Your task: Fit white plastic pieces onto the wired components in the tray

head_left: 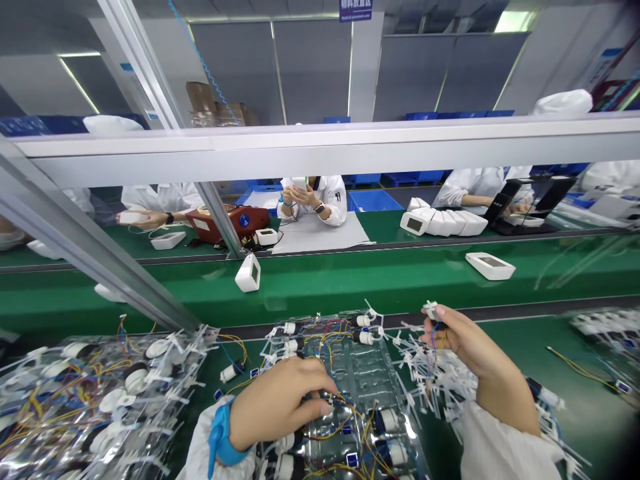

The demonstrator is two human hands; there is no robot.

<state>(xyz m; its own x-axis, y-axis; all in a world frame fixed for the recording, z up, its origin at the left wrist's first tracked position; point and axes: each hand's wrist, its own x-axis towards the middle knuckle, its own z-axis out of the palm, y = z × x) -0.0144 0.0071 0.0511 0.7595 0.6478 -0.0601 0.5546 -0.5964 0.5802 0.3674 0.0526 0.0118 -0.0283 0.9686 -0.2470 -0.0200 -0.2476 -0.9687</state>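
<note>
My left hand (pixel 287 400), with a blue band at the wrist, reaches over a clear plastic tray (pixel 367 373). Its thumb and forefinger curl together low over the wires there; what lies between them is too small to make out. Several white-and-black cylindrical parts (pixel 387 420) with yellow, red and blue wires sit in this tray. Raised at the right, my right hand (pixel 463 340) pinches a small white part (pixel 430 309) with blue and yellow wires hanging below it. Beneath that hand lies a heap of white plastic ties (pixel 435 373).
Stacked trays of wired parts (pixel 100 400) fill the left. A green conveyor (pixel 360 273) crosses ahead, carrying white display devices (pixel 490 265). A metal frame bar (pixel 320 157) spans above it. Co-workers in white sit beyond, one holding a device (pixel 300 183). Loose wires (pixel 583 367) lie right.
</note>
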